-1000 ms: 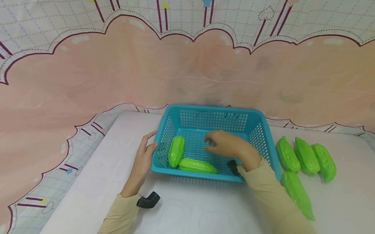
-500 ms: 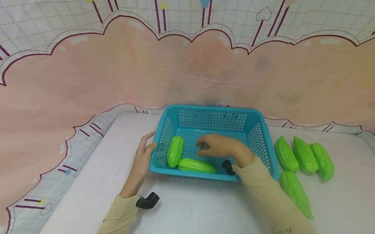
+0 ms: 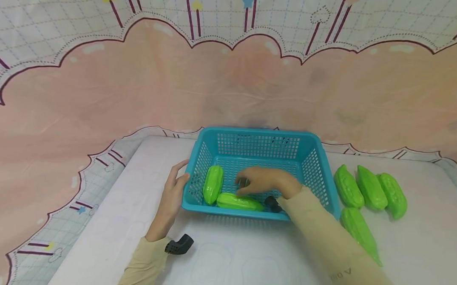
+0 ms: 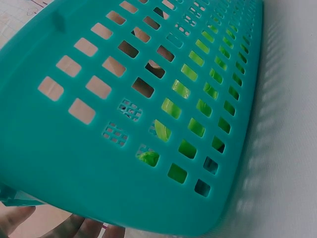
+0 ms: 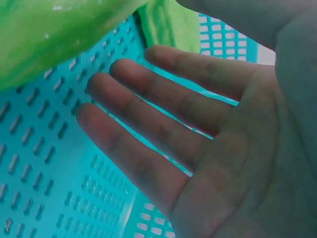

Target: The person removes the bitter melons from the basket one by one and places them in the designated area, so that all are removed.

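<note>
My left hand (image 3: pixel 173 189) holds the left side of a blue plastic basket (image 3: pixel 259 133), thumb and fingers at its rim; part of the fingers (image 4: pixel 89 229) shows past the rim in the left wrist view. Over the inside of the basket, my right hand (image 3: pixel 261 181) is spread with gently bent fingers and nothing in its palm. Its thumb overlaps a bright green bitter melon (image 3: pixel 235 201) lying along the near wall. Another bitter melon (image 3: pixel 213 184) lies lengthwise by the left wall. In the right wrist view, a large bitter melon (image 5: pixel 54 37) appears beyond the fingertips.
Right of the basket, several more bitter melons (image 3: pixel 371 189) lie on the white table (image 3: pixel 223 257), one (image 3: pixel 361 234) nearer the front beside the right sleeve (image 3: pixel 331 240). A patterned cloth (image 3: pixel 231 87) hangs behind the table.
My right hand has moved left and toward the near wall, coming over the near bitter melon. The left hand stays at the basket's side.
</note>
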Tool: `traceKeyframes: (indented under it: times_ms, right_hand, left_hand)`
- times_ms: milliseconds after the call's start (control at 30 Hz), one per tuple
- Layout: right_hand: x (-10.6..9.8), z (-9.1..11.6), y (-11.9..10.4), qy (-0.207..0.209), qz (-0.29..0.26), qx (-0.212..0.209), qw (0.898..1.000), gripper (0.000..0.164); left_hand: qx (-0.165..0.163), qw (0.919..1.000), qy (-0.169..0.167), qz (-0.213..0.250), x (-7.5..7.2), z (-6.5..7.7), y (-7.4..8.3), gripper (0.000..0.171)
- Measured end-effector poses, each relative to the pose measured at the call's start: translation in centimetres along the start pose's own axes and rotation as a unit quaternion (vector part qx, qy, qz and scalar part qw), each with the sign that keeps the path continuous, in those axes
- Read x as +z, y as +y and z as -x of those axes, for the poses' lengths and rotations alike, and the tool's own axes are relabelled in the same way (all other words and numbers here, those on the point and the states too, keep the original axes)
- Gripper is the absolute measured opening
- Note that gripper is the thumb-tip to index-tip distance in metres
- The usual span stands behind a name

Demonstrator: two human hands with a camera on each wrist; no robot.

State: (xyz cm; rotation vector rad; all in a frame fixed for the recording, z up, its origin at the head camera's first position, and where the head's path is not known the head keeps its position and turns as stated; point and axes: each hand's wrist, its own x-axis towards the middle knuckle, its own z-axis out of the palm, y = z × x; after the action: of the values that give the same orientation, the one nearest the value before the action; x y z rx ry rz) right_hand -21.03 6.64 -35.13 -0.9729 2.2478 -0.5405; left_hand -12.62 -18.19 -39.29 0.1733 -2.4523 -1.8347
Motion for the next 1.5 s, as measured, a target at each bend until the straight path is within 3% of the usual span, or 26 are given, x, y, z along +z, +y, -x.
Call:
traceKeyframes:
  times_ms: [567,800,1500]
  right_hand:
    - [0.2,-0.6,0.4,-0.053,-0.013,-0.007,0.998,0.044]
    - [0.3,-0.6,0.4,-0.067,-0.023,-0.029,0.997,0.040]
    - [-0.3,1.2,0.0,-0.008,-0.025,-0.048,0.998,0.036]
  left_hand:
    - [0.002,1.0000,0.003,-0.004,-0.1,0.1,-0.1,0.047]
    - [0.000,1.0000,0.004,-0.003,-0.1,0.0,-0.2,0.047]
    - [-0.001,1.0000,-0.007,0.006,-0.1,0.0,-0.1,0.047]
